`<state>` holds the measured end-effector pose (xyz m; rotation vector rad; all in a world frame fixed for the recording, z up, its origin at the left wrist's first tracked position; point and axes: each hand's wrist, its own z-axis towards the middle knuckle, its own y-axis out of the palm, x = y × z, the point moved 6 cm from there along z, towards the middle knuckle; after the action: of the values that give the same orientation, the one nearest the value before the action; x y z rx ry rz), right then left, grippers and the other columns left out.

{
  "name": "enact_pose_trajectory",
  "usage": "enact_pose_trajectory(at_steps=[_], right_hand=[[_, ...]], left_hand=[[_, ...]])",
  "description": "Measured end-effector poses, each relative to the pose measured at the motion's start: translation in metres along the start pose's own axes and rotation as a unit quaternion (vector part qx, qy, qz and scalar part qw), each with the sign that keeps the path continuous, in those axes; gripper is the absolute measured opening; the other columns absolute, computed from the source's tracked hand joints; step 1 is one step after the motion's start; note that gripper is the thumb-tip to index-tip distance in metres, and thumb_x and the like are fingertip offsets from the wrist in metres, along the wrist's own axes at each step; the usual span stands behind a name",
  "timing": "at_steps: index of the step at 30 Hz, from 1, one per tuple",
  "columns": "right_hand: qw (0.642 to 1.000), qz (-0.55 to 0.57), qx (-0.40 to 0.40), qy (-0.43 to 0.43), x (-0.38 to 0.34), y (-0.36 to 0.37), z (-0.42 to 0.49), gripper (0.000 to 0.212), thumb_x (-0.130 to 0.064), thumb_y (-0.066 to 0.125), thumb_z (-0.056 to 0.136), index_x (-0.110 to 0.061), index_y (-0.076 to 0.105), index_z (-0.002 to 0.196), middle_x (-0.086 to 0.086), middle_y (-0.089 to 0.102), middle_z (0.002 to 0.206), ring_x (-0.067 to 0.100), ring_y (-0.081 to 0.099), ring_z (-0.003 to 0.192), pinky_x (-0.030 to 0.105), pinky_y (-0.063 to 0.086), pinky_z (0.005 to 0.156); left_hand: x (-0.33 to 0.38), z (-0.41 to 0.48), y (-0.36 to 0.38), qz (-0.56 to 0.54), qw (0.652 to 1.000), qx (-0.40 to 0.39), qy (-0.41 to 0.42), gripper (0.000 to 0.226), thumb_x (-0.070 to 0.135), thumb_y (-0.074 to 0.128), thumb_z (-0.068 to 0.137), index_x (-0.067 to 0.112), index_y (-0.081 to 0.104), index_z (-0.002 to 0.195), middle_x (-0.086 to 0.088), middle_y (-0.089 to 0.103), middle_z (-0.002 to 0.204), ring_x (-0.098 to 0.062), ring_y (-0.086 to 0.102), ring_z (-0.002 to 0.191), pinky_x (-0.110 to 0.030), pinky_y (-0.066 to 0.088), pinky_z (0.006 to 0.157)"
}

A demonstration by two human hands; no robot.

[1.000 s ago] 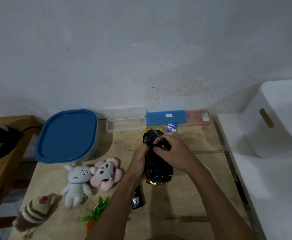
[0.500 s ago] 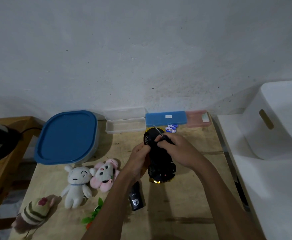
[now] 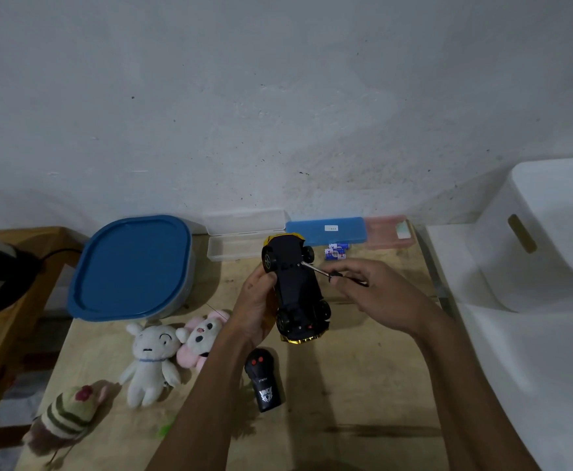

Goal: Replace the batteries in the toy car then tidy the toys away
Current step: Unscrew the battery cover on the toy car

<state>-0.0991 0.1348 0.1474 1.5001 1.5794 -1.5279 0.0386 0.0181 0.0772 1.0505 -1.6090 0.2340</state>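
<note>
There was only the one camera, worn on the person's head, and it looked forward and down across a pale wooden tabletop (image 3: 363, 385) toward a rough grey-white plastered wall (image 3: 278, 96) (wide-angle, taking in plenty of it). It sat close: the left hand (image 3: 257, 307) and right hand (image 3: 380, 294) showed mid-frame, forearms entering from below.

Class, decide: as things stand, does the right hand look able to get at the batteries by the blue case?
Likely yes: the batteries lie just beyond the right hand with nothing between, though it is busy holding the screwdriver.
</note>
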Motion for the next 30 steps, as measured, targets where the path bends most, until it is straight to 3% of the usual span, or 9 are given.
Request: enact_pose_trajectory(at_steps=[4,7,12,17,19,21,24,28,30], right_hand=[[1.000,0.008,0.000,-0.008,-0.003,0.003,0.001,0.022,-0.019,0.053,0.099,-0.031,0.067,0.110,-0.022,0.066,0.101,-0.021,0.056,0.077,0.001,0.038,0.059],[1.000,0.011,0.002,-0.004,-0.004,0.003,0.001,0.024,-0.017,0.055,0.098,-0.036,0.068,0.104,-0.022,0.068,0.103,-0.016,0.059,0.093,0.006,0.042,0.075],[1.000,-0.010,-0.008,0.010,-0.005,0.000,0.001,0.023,-0.017,0.056,0.097,-0.029,0.069,0.112,-0.024,0.066,0.104,-0.013,0.059,0.099,0.005,0.042,0.076],[0.999,-0.031,-0.008,0.041,-0.007,-0.004,0.003,0.023,-0.021,0.056,0.096,-0.029,0.070,0.112,-0.022,0.065,0.099,-0.003,0.060,0.094,0.019,0.043,0.081],[0.998,-0.044,-0.013,0.050,-0.010,-0.006,0.004,0.023,-0.022,0.055,0.096,-0.028,0.072,0.110,-0.016,0.066,0.091,0.001,0.059,0.084,0.016,0.042,0.071],[0.996,-0.055,-0.016,0.065,-0.013,-0.011,0.004,0.023,-0.022,0.053,0.096,-0.028,0.072,0.106,-0.006,0.063,0.077,-0.002,0.056,0.062,0.006,0.035,0.049],[0.992,-0.077,-0.017,0.102,-0.014,-0.017,0.005,0.021,-0.024,0.053,0.095,-0.029,0.073,0.097,-0.006,0.058,0.066,-0.004,0.043,0.036,0.010,0.028,0.035],[0.989,-0.108,0.015,0.102,-0.017,-0.020,0.008,0.007,-0.026,0.064,0.087,-0.026,0.071,0.085,-0.011,0.065,0.074,0.003,0.064,0.075,0.022,0.044,0.060],[0.986,-0.145,0.021,0.083,-0.022,-0.020,0.007,0.009,-0.026,0.066,0.086,-0.027,0.070,0.093,-0.009,0.068,0.086,0.010,0.065,0.088,0.027,0.049,0.073]], left_hand=[[-0.001,0.002,-0.001,0.000,1.000,0.011,-0.005,0.047,0.022,0.059,0.081,0.008,0.062,0.126,-0.018,0.063,0.108,-0.031,0.060,0.094,-0.040,0.051,0.081],[-0.002,0.003,-0.001,0.004,1.000,0.004,-0.001,0.052,0.022,0.060,0.082,0.005,0.058,0.131,-0.019,0.063,0.114,-0.031,0.060,0.100,-0.042,0.051,0.084],[-0.001,0.003,-0.002,0.014,1.000,-0.003,0.004,0.046,0.019,0.056,0.087,0.004,0.058,0.130,-0.017,0.065,0.112,-0.028,0.063,0.097,-0.037,0.056,0.079],[0.003,0.001,0.002,0.016,1.000,-0.019,0.010,0.040,0.016,0.057,0.083,0.008,0.064,0.122,-0.006,0.073,0.099,-0.018,0.068,0.085,-0.029,0.056,0.069],[0.005,0.000,0.004,0.019,0.999,-0.029,0.013,0.037,0.014,0.057,0.082,0.013,0.066,0.117,-0.002,0.074,0.097,-0.016,0.069,0.085,-0.028,0.056,0.068],[0.006,-0.001,0.004,0.026,0.999,-0.036,0.016,0.034,0.012,0.058,0.081,0.018,0.069,0.113,-0.002,0.074,0.098,-0.016,0.069,0.089,-0.029,0.057,0.071],[0.011,-0.001,0.006,0.049,0.997,-0.053,0.024,0.033,0.010,0.060,0.080,0.024,0.073,0.108,-0.004,0.072,0.101,-0.019,0.068,0.095,-0.032,0.057,0.076],[0.015,0.000,0.009,0.096,0.991,-0.082,0.037,0.033,0.023,0.070,0.073,0.031,0.075,0.105,0.003,0.073,0.096,-0.015,0.067,0.094,-0.027,0.055,0.075],[0.015,0.001,0.008,0.100,0.991,-0.079,0.041,0.036,0.027,0.069,0.072,0.031,0.074,0.107,0.003,0.073,0.097,-0.016,0.067,0.096,-0.027,0.054,0.076]])
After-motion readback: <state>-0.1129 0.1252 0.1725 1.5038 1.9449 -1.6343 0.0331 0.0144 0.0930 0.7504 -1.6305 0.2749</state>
